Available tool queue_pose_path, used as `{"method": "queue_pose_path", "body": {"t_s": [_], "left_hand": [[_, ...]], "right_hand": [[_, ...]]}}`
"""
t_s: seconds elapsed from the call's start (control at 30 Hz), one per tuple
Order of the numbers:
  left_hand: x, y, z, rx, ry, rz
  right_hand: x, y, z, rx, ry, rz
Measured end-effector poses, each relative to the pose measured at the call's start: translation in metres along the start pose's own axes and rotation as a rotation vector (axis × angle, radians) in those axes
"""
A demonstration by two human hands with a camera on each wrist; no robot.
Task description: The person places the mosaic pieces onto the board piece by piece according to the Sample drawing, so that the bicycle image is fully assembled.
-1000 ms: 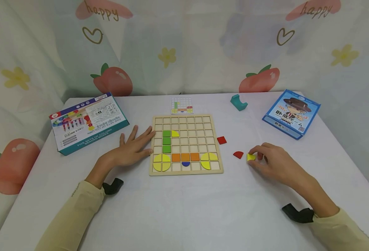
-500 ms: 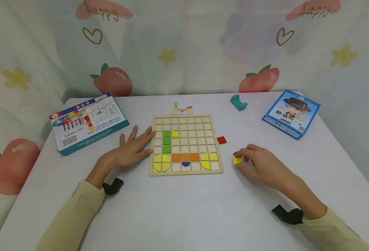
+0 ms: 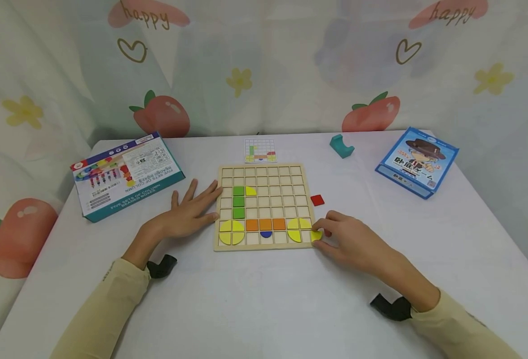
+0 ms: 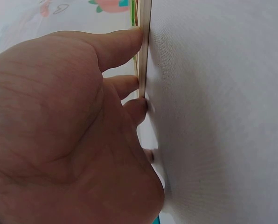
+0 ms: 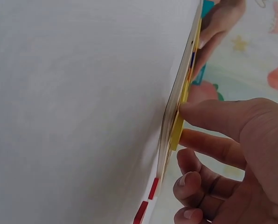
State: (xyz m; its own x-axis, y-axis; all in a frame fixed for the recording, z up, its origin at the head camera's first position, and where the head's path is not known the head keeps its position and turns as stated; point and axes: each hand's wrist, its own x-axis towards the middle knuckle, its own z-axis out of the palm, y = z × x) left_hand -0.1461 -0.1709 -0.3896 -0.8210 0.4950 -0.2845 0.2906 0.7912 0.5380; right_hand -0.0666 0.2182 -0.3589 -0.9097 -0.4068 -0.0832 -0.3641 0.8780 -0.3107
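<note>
My right hand point(image 3: 358, 244) pinches a yellow quarter-circle tile point(image 3: 316, 235) between thumb and fingers, at the front right corner of the wooden grid board point(image 3: 315, 245). In the right wrist view this yellow tile point(image 5: 177, 133) lies at the board's edge. With fingers spread and fairly straight, my left hand point(image 3: 187, 214) touches the board's left side; the left wrist view has the thumb point(image 4: 125, 44) against that edge. Set in the grid are green squares point(image 3: 238, 202), orange squares point(image 3: 265, 225), a blue half-circle point(image 3: 266, 234) and yellow quarter-circles point(image 3: 231, 233).
A red square tile point(image 3: 317, 200) lies right of the board. Two red tiles point(image 5: 153, 188) show in the right wrist view; the hand hides one from the head view. Behind are a pattern card point(image 3: 260, 151), a teal holder point(image 3: 341, 146), a bead box point(image 3: 129, 177) and a blue box point(image 3: 417, 162).
My right hand has moved left with the yellow tile, from beside the red quarter-circle to the board's front right corner. The left hand has stayed at the board's left side.
</note>
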Motion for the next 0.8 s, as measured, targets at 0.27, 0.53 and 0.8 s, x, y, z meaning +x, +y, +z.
{"method": "queue_pose_path", "body": {"t_s": [0.27, 0.53, 0.8], "left_hand": [[0.0002, -0.0008, 0.0004, -0.002, 0.001, -0.003], [0.0001, -0.0002, 0.0003, -0.003, 0.002, -0.004], [-0.0003, 0.0004, -0.0002, -0.005, 0.001, 0.001]], "right_hand": [[0.0057, -0.0070, 0.0041, -0.008, 0.024, -0.035], [0.0078, -0.0081, 0.0061, -0.007, 0.015, -0.044], [0.0085, -0.0091, 0.0071, -0.007, 0.009, -0.038]]}}
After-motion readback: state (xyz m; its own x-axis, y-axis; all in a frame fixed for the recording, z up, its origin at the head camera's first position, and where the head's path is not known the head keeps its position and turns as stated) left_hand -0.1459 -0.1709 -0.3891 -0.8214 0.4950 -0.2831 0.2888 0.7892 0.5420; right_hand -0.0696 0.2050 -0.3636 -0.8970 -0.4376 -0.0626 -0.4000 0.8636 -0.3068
